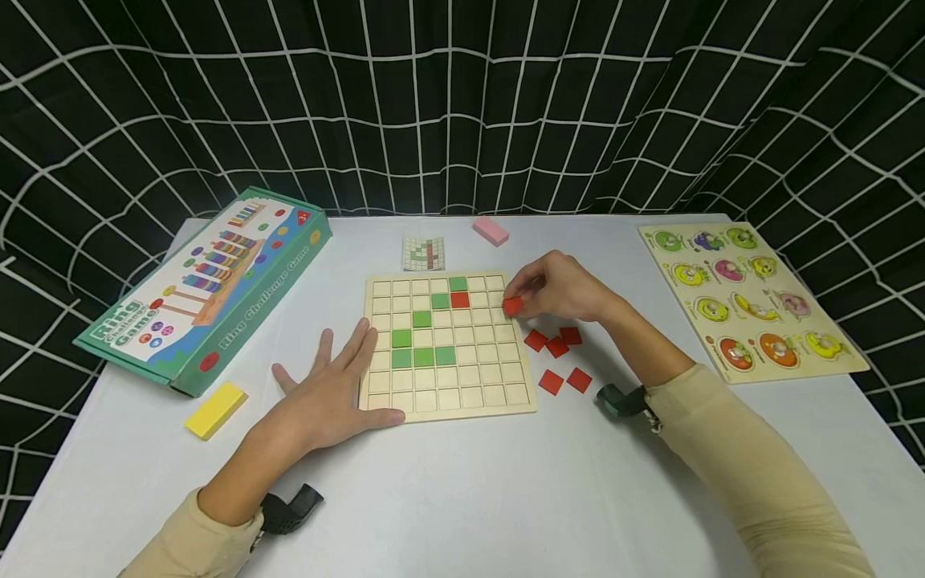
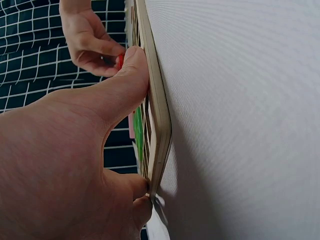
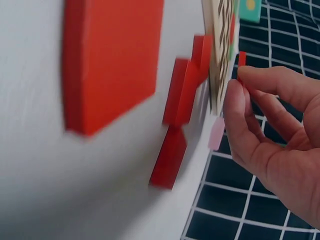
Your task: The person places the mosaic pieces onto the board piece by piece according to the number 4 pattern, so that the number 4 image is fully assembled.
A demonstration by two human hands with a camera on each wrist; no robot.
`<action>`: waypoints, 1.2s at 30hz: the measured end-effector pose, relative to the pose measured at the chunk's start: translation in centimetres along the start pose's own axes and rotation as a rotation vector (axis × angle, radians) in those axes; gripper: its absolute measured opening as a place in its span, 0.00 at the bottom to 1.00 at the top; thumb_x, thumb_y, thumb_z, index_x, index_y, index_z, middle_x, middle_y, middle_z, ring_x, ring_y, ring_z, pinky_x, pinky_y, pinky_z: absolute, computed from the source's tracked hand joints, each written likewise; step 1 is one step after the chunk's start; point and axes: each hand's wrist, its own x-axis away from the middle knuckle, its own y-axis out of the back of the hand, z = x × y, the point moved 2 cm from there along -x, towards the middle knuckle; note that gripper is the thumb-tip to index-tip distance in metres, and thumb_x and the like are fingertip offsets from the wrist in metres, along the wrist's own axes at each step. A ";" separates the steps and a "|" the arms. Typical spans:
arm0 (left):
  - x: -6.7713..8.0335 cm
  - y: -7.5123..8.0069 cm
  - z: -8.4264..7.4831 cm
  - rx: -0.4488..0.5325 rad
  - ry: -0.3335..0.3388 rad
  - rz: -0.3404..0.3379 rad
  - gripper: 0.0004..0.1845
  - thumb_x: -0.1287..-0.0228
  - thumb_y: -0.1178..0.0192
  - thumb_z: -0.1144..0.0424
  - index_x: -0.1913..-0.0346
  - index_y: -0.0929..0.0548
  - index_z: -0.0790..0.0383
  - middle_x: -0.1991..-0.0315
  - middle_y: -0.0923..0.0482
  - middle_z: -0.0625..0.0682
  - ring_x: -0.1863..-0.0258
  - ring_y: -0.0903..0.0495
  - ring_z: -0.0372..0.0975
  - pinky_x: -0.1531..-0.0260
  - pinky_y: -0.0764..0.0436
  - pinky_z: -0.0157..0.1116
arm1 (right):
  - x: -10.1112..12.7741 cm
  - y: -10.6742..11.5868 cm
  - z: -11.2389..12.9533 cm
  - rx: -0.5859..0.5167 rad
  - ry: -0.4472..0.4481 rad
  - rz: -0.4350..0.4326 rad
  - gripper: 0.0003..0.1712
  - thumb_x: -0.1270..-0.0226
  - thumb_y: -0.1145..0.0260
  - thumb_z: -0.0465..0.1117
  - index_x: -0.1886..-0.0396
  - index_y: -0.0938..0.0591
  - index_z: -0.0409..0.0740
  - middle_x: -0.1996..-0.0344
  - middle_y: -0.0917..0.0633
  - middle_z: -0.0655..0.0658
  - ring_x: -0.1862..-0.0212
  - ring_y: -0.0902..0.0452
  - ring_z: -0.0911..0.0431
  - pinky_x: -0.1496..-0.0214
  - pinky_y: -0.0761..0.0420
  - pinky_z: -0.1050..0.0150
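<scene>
A wooden grid board point(image 1: 499, 394) lies in the middle of the table, with several green tiles point(image 1: 422, 319) and one red tile point(image 1: 459, 300) in its squares. My left hand point(image 1: 328, 399) rests along the board's left edge, fingers spread and thumb at the near corner; in the left wrist view the thumb point(image 2: 131, 70) lies against the rim. Above the board's right edge my right hand point(image 1: 560, 287) pinches another red tile point(image 1: 513, 306) between thumb and fingers, also seen in the right wrist view. Several loose red tiles point(image 1: 551, 381) lie right of the board.
A small pattern card point(image 1: 424, 254) lies behind the board, near a pink block point(image 1: 491, 231). At left are a green game box point(image 1: 217, 281) and a yellow block point(image 1: 216, 410). A fruit puzzle board point(image 1: 751, 301) lies at right. Black grid cloth point(image 1: 462, 104) hangs behind.
</scene>
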 end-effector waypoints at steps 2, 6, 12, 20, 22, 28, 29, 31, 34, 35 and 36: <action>0.0 0.0 0.0 0.000 0.000 0.000 0.67 0.45 0.35 0.23 0.14 0.58 0.55 0.13 0.68 0.50 0.17 0.70 0.67 0.46 0.70 0.88 | -0.1 -0.3 0.4 -0.012 0.003 0.003 0.15 0.44 0.22 0.30 0.56 0.08 0.42 0.61 0.11 0.43 0.56 0.22 0.49 0.58 0.20 0.63; 0.0 0.1 0.0 -0.002 0.000 0.000 0.67 0.45 0.35 0.23 0.14 0.58 0.55 0.13 0.68 0.50 0.17 0.70 0.67 0.46 0.70 0.88 | -0.5 -0.9 1.1 -0.026 0.012 0.004 0.14 0.44 0.22 0.32 0.56 0.08 0.45 0.63 0.11 0.44 0.57 0.21 0.49 0.55 0.20 0.62; 0.0 0.1 0.0 -0.003 0.002 0.000 0.68 0.45 0.35 0.23 0.14 0.57 0.55 0.13 0.68 0.50 0.17 0.70 0.67 0.46 0.70 0.88 | -0.8 -1.9 2.1 -0.036 0.014 0.009 0.13 0.43 0.23 0.32 0.57 0.08 0.45 0.63 0.11 0.45 0.59 0.20 0.50 0.56 0.19 0.62; 0.0 0.1 -0.1 -0.002 0.006 0.002 0.67 0.45 0.35 0.24 0.14 0.57 0.56 0.13 0.68 0.50 0.17 0.69 0.67 0.46 0.70 0.88 | -1.6 -2.9 3.2 -0.026 0.012 0.031 0.14 0.44 0.23 0.32 0.57 0.07 0.45 0.63 0.11 0.46 0.58 0.21 0.51 0.55 0.20 0.62; 0.0 0.1 -0.1 0.000 0.008 0.004 0.67 0.45 0.35 0.24 0.14 0.57 0.55 0.13 0.68 0.50 0.17 0.69 0.67 0.46 0.70 0.88 | -1.7 -3.1 3.5 -0.023 0.011 0.038 0.14 0.45 0.23 0.32 0.57 0.07 0.45 0.63 0.11 0.46 0.58 0.21 0.51 0.55 0.20 0.62; 0.0 0.1 0.0 0.002 0.007 0.003 0.67 0.45 0.35 0.23 0.14 0.57 0.55 0.13 0.68 0.50 0.17 0.70 0.66 0.45 0.70 0.87 | -2.2 -3.6 4.1 -0.011 0.020 0.055 0.15 0.47 0.23 0.31 0.58 0.07 0.45 0.64 0.10 0.47 0.58 0.20 0.53 0.55 0.20 0.63; 0.0 0.0 0.0 0.002 0.007 0.004 0.67 0.45 0.35 0.23 0.14 0.57 0.55 0.13 0.68 0.49 0.17 0.70 0.66 0.45 0.70 0.87 | -2.3 -3.7 4.1 -0.008 0.021 0.057 0.15 0.47 0.23 0.31 0.58 0.07 0.45 0.64 0.10 0.47 0.58 0.20 0.53 0.55 0.20 0.63; 0.0 0.0 0.0 0.001 0.006 0.003 0.67 0.45 0.36 0.23 0.14 0.57 0.55 0.13 0.68 0.49 0.17 0.70 0.66 0.45 0.70 0.87 | -2.5 -3.9 4.3 -0.003 0.019 0.060 0.15 0.47 0.22 0.31 0.58 0.07 0.45 0.64 0.10 0.47 0.58 0.20 0.53 0.55 0.20 0.63; 0.0 0.0 0.1 0.000 0.005 0.002 0.67 0.45 0.36 0.23 0.14 0.57 0.54 0.13 0.68 0.49 0.17 0.70 0.66 0.45 0.70 0.87 | -2.6 -4.0 4.5 0.014 0.016 0.062 0.14 0.47 0.22 0.31 0.59 0.07 0.45 0.65 0.11 0.47 0.58 0.21 0.53 0.56 0.21 0.63; 0.0 0.0 0.1 -0.001 0.004 0.002 0.67 0.45 0.36 0.23 0.14 0.58 0.54 0.13 0.68 0.49 0.17 0.70 0.66 0.45 0.70 0.87 | -2.7 -4.1 4.6 0.020 0.014 0.062 0.14 0.47 0.22 0.31 0.59 0.07 0.45 0.66 0.12 0.47 0.58 0.21 0.53 0.57 0.21 0.63; 0.0 0.0 0.1 -0.001 0.003 0.002 0.67 0.45 0.36 0.23 0.14 0.58 0.54 0.13 0.68 0.49 0.17 0.69 0.66 0.45 0.70 0.87 | -2.7 -4.1 4.7 0.025 0.015 0.063 0.14 0.47 0.22 0.31 0.59 0.07 0.46 0.67 0.12 0.48 0.59 0.22 0.53 0.57 0.22 0.63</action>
